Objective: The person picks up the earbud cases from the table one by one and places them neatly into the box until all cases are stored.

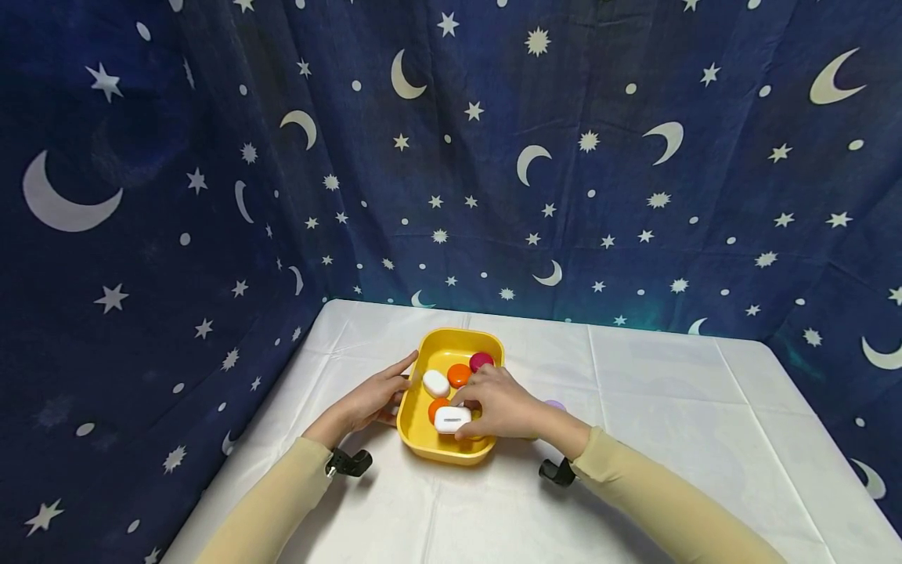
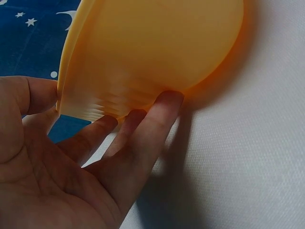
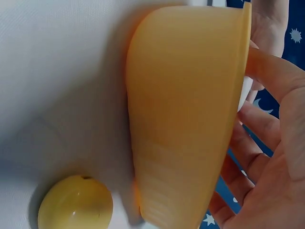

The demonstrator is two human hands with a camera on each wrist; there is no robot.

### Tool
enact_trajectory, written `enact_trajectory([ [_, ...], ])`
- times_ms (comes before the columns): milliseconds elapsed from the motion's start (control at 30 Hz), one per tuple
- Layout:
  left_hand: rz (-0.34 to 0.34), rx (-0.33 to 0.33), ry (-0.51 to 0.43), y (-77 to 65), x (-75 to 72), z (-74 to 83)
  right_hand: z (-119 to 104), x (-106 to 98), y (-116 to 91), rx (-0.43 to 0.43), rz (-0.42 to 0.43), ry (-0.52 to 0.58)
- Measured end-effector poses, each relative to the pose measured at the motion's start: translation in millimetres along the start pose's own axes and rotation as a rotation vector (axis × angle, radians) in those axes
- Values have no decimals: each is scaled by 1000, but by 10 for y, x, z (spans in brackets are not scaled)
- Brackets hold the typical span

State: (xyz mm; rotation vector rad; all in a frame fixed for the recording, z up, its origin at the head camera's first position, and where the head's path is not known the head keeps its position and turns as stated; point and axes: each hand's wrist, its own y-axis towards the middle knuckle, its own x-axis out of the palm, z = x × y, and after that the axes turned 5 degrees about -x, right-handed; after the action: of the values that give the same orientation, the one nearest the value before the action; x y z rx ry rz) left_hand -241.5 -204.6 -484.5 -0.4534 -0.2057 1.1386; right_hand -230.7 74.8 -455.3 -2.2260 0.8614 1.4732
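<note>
A yellow tray (image 1: 416, 448) with rounded corners stands on the white tablecloth, holding several smooth rounded pieces. My left hand (image 1: 368, 401) is at its left side; in the left wrist view the fingers (image 2: 138, 143) touch the outer wall and rim, rather straight. Over the tray's near right part, my right hand (image 1: 502, 403) pinches a white rounded piece (image 1: 451, 421) with a grey slot-like mark between thumb and fingers. Around it lie an orange piece (image 1: 437, 408), another orange piece (image 1: 460, 375), a white oval piece (image 1: 435, 384) and a magenta piece (image 1: 481, 360).
A yellow egg-shaped piece (image 3: 76, 205) lies on the cloth beside the tray. Partly behind the right wrist shows a lilac piece (image 1: 554, 404). Dark blue curtains (image 1: 493, 157) with moons and stars enclose the table's far and left sides.
</note>
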Motion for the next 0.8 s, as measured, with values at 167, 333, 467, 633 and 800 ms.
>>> enact_trajectory([
  [167,0,9,-1,6,-3,-8,-26,22,15,-21,-2,5],
  [333,-15,17,-8,18,-10,-25,13,-18,-9,0,21,19],
  [467,-15,16,-8,13,-7,-21,56,-96,-51,24,53,29],
  [633,-17,13,-7,9,-7,-19,99,-169,-112,50,75,44],
  [800,-11,12,-5,11,3,-12,124,-245,-186,88,95,75],
])
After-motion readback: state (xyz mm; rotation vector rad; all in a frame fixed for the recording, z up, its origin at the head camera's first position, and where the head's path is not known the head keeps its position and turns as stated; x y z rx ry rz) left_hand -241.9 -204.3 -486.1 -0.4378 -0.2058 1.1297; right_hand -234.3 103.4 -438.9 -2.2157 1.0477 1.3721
